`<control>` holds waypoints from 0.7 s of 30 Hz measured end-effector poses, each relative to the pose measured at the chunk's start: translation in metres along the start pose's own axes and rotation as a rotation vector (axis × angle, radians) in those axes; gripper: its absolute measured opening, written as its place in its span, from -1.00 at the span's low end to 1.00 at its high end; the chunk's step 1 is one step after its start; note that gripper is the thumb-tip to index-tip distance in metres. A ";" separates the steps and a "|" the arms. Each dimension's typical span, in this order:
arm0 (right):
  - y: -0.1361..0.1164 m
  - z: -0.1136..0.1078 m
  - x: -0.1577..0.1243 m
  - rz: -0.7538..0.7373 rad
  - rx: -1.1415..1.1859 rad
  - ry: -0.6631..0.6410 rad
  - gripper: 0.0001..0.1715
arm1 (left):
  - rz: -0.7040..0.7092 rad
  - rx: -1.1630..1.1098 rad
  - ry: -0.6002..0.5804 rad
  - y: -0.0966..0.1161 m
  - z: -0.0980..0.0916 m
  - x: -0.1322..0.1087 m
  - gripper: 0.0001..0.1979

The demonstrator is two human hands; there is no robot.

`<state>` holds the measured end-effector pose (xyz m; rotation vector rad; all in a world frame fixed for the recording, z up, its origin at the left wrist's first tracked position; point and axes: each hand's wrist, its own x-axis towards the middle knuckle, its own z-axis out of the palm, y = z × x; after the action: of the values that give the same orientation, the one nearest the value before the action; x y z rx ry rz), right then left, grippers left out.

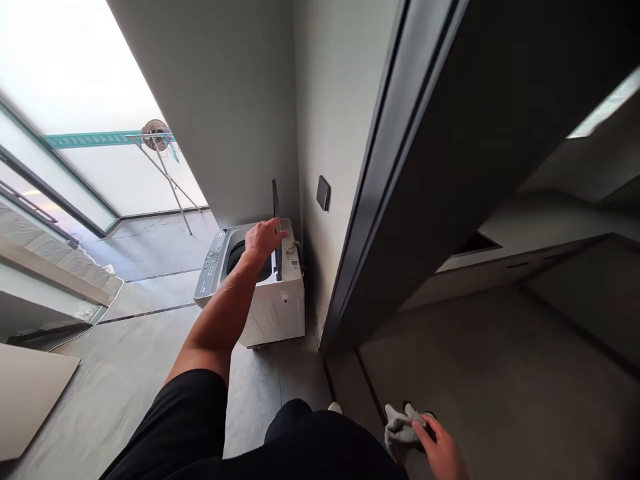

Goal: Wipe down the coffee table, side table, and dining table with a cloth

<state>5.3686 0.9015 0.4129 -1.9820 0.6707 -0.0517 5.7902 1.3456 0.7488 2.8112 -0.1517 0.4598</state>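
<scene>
Left hand [264, 241] has a wide-open grip, palm down and fingers spread, right at the raised dark lid [275, 200] of a white top-load washing machine [277, 313] (can't really tell from this angle if it's pressing on the lid or just in front of it). The hand is over the round dark drum opening [240, 257], and the control panel [213, 268] is on the far side of the top. Right hand [440, 448] is down low, its grip closed on a bunched grey cloth [403, 427], well apart from the washer.

The washer stands on a grey floor [150, 380] against a pale wall [240, 120], just beside a dark wall plate [323, 193] on the adjoining wall. A big dark door [400, 187] juts in between the two hands. Farther out there's a metal drying rack [165, 177] by a bright glass door [85, 140], and a beige board [30, 400] lies on the floor at lower left.
</scene>
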 end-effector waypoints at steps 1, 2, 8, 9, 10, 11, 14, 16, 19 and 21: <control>-0.003 -0.001 0.014 0.014 -0.024 -0.003 -0.14 | 0.010 -0.005 -0.024 -0.007 0.003 0.010 -0.53; -0.007 -0.001 0.027 0.034 -0.050 0.001 -0.15 | 0.020 -0.016 -0.026 -0.015 0.006 0.017 -0.59; -0.031 0.027 0.079 0.110 -0.123 0.028 -0.17 | -0.230 -0.088 0.148 -0.138 0.021 -0.002 -0.64; -0.036 0.037 0.083 0.108 -0.121 0.040 -0.16 | -0.317 -0.097 0.158 -0.170 0.025 -0.012 -0.62; -0.041 0.048 0.086 0.102 -0.119 0.052 -0.15 | -0.403 -0.095 0.137 -0.202 0.032 -0.022 -0.61; -0.048 0.060 0.087 0.096 -0.116 0.059 -0.13 | -0.488 -0.092 0.080 -0.233 0.041 -0.032 -0.60; -0.071 0.096 0.087 0.092 -0.113 0.043 -0.07 | -0.688 -0.072 -0.159 -0.306 0.076 -0.059 -0.57; -0.085 0.114 0.085 0.102 -0.126 0.013 -0.03 | -0.710 -0.066 -0.256 -0.334 0.099 -0.068 -0.62; -0.096 0.130 0.083 0.108 -0.149 -0.019 -0.02 | -0.664 -0.086 -0.300 -0.351 0.122 -0.071 -0.68; -0.095 0.135 0.081 0.110 -0.152 -0.020 -0.04 | -0.621 -0.098 -0.283 -0.353 0.131 -0.068 -0.60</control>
<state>5.5208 1.0044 0.4050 -2.0837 0.7889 0.0880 5.8175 1.6465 0.5150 2.6200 0.6070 -0.0868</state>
